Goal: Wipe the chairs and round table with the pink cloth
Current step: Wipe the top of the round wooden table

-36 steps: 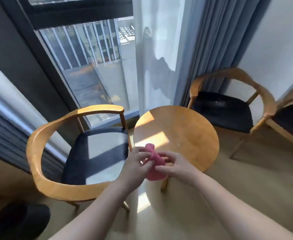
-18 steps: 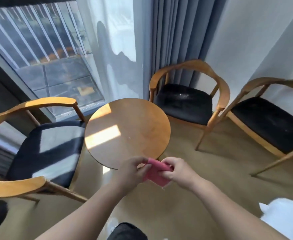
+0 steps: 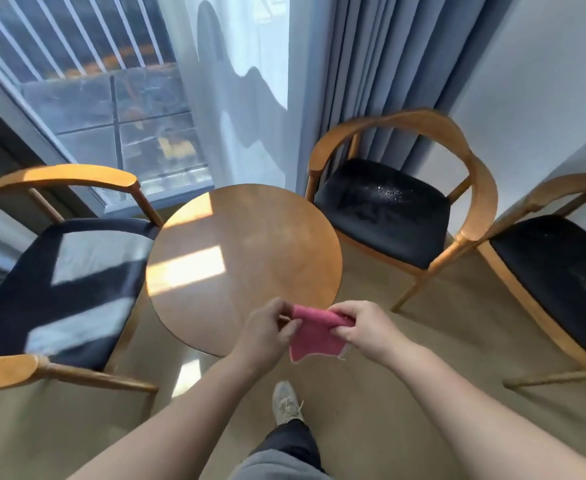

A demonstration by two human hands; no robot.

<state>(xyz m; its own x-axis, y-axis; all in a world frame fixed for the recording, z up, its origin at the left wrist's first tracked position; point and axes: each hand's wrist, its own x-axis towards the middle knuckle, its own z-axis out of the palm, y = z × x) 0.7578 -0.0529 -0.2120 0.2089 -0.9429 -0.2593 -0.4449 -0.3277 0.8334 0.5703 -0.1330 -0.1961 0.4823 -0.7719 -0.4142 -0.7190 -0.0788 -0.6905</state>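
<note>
While the left hand pinches the pink cloth, the right hand pinches its other corner.

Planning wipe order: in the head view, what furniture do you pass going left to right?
chair by the window → round table → chair by the curtain → chair at the right edge

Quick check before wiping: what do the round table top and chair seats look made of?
Round table: likely wood, smooth satin finish; sunlight reflects softly. Chair seats: dark matte upholstery, fabric or leather unclear; pale specks on the middle one.
</note>
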